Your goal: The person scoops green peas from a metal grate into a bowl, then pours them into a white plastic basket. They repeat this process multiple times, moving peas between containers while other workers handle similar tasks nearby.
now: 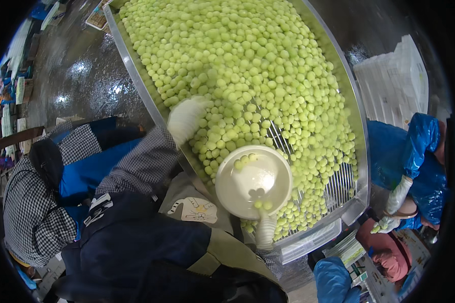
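Observation:
My left hand, in a white ribbed glove and blurred, reaches over the left wall of a metal trough onto pale green round fruits; its fingertips are indistinct. A cream-coloured bowl rests at the trough's near end, with a few of the fruits inside at its far side. My right hand, gloved too, is at the bowl's near rim. Two green fruits lie right by its fingertips, and a lobed shadow falls on the bowl's inside. Whether the fingers grip these fruits or the rim is unclear.
The trough's metal wall flanks the fruits, and bars of a slatted floor show between them. White stacked crates stand at right. Co-workers are close by: one in checked clothing, another with blue sleeves. The floor looks wet.

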Demonstrator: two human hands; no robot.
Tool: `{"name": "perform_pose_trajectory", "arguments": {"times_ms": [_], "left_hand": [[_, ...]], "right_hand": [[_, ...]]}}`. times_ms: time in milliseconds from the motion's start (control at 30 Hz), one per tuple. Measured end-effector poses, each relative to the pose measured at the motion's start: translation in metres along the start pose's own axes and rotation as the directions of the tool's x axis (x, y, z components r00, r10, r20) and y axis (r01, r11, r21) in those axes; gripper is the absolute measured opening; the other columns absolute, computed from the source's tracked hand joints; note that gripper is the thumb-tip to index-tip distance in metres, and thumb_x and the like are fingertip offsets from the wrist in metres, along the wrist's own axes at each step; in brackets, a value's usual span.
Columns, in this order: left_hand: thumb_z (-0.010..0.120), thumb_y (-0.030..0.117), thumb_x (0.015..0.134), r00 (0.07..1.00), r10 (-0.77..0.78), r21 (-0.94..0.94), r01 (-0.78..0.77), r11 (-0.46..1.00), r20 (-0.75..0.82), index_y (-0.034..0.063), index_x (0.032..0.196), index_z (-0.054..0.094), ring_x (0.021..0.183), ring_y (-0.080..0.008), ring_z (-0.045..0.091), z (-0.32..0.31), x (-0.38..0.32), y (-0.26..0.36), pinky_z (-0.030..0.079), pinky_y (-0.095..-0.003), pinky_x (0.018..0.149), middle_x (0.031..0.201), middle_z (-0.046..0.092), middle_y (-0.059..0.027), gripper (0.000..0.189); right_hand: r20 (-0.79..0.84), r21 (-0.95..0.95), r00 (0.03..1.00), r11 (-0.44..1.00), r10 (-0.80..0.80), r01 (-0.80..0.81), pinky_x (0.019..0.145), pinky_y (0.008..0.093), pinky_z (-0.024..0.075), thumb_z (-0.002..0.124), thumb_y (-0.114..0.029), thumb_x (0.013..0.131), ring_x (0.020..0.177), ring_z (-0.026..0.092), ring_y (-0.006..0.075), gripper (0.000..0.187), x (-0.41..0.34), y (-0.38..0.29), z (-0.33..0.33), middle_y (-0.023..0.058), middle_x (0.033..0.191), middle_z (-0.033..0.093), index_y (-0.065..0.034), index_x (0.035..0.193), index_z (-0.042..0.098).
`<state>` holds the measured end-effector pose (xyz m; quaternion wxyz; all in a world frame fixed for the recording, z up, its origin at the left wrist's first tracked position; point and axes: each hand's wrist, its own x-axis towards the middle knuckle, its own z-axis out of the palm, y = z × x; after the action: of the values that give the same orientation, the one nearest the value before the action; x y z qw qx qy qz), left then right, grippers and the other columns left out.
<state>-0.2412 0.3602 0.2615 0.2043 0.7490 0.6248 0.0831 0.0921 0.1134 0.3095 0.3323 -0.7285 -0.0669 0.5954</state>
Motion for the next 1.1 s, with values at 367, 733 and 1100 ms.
{"name": "perform_pose_trajectory", "arguments": {"times_ms": [367, 733, 1100], "left_hand": [[0.062, 0.016, 0.100, 0.968, -0.192, 0.289, 0.139, 0.947, 0.163, 0.0043, 0.117, 0.064, 0.095, -0.0356, 0.070, 0.036, 0.036, -0.054, 0.058, -0.0463, 0.083, 0.108, 0.064, -0.0206, 0.021], [0.067, 0.022, 0.101, 0.934, -0.212, -0.133, 0.258, 0.957, 0.286, 0.0063, 0.128, 0.071, 0.102, -0.0321, 0.071, -0.005, -0.034, 0.062, 0.059, -0.0387, 0.092, 0.108, 0.072, -0.0208, 0.032], [0.069, 0.022, 0.095, 0.903, -0.359, 0.371, 0.258, 0.892, 0.236, 0.0096, 0.125, 0.070, 0.117, -0.0410, 0.066, 0.026, 0.043, -0.103, 0.056, -0.0479, 0.097, 0.135, 0.062, -0.0232, 0.032]], "right_hand": [[-0.021, 0.038, 0.988, 0.987, 0.155, -0.155, 0.042, 0.0252, 0.0407, 0.061, -0.018, 0.103, 0.053, 0.053, 0.0099, 0.030, -0.011, -0.017, 0.002, 0.0042, 0.084, 0.065, -0.0045, 0.129, 0.057], [0.044, 0.074, 0.998, 0.997, 0.035, -0.038, 0.053, 0.0243, 0.0423, 0.064, -0.016, 0.102, 0.063, 0.053, 0.0096, 0.034, -0.002, 0.011, -0.008, 0.0031, 0.088, 0.065, -0.0028, 0.132, 0.057], [0.003, 0.365, 0.998, 0.930, 0.057, -0.055, 0.077, 0.0305, 0.0570, 0.075, -0.016, 0.094, 0.090, 0.069, 0.0170, 0.032, -0.008, 0.043, -0.041, 0.0084, 0.112, 0.074, -0.0011, 0.121, 0.067]]}}
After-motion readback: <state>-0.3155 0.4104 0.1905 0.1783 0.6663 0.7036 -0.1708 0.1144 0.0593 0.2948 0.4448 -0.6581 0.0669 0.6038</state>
